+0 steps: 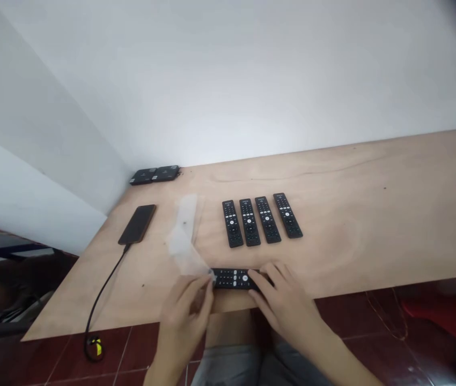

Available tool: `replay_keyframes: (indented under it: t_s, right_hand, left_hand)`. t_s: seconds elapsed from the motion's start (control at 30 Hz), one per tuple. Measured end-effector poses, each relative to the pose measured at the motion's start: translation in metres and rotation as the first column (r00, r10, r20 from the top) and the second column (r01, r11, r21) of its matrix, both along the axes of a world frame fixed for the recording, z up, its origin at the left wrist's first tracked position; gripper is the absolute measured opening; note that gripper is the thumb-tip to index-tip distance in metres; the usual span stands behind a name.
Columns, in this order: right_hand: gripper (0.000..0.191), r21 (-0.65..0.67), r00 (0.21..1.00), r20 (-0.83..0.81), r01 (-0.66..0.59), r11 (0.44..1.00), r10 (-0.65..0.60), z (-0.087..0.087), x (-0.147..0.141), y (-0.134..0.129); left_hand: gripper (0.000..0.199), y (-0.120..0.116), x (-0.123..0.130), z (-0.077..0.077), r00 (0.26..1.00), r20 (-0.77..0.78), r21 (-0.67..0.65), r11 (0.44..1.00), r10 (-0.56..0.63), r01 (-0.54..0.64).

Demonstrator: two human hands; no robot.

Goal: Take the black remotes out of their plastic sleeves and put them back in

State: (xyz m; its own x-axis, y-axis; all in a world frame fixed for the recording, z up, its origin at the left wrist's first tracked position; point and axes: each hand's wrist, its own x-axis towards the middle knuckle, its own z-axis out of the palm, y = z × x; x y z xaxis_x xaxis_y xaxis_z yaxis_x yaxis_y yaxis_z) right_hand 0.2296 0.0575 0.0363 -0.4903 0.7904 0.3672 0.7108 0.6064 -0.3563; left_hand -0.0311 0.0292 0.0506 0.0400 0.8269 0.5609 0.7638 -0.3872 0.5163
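Observation:
A black remote control lies sideways near the table's front edge, its buttons facing up. My right hand grips its right end, fingers on top and thumb along the near side. At the remote's left end, my left hand pinches the end of a thin, translucent plastic sleeve. The sleeve stretches away from there across the wood, bent partway. Whether the remote's left tip is inside the plastic, I cannot tell. Beyond my hands, several similar black remotes lie side by side, buttons up.
A phone with a black cable lies on the left, the cable hanging over the table edge. Two flat black boxes sit in the back left corner by the white wall. The wooden table extends right.

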Motion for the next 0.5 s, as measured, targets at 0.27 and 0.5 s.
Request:
replay_keyframes:
  t_s: [0.27, 0.5]
  right_hand:
    - [0.035, -0.187, 0.992, -0.124, -0.014, 0.982, -0.009, -0.001, 0.079, 0.010]
    - [0.054, -0.237, 0.990, -0.140, -0.012, 0.971, -0.022, -0.002, 0.124, 0.006]
  left_hand:
    - [0.011, 0.012, 0.041, -0.012, 0.987, 0.163, -0.220, 0.975, 0.011, 0.025]
    - [0.014, 0.028, 0.051, -0.004, 0.951, 0.309, -0.424, 0.891, -0.029, 0.165]
